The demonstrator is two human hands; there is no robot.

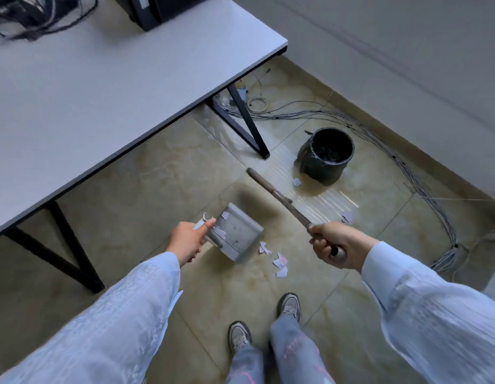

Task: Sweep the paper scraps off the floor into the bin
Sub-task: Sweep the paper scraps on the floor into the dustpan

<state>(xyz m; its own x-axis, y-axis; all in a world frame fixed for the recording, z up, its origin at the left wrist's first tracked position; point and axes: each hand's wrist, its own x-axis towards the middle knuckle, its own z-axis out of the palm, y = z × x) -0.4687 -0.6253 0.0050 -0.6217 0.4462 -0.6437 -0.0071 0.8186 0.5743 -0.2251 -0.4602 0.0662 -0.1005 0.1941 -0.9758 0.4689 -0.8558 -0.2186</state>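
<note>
My left hand [186, 239] grips the handle of a grey dustpan [236, 234], which hangs above the floor with a pale scrap inside it. My right hand [333, 241] is closed around a long brown broom stick [277, 195] that points away toward the table leg; no broom head is in view. Several pale paper scraps [279, 263] lie on the tiles just right of the dustpan. Another scrap [347, 217] lies further right, and one scrap [296, 181] sits beside the bin. The round bin [325, 155] with a black liner stands on the floor beyond the stick.
A white table [107, 87] with black legs [243, 120] fills the upper left. Bundled cables [423, 178] curve across the floor around the bin along the wall. My two feet in shoes [264, 320] stand on the tiles below the scraps.
</note>
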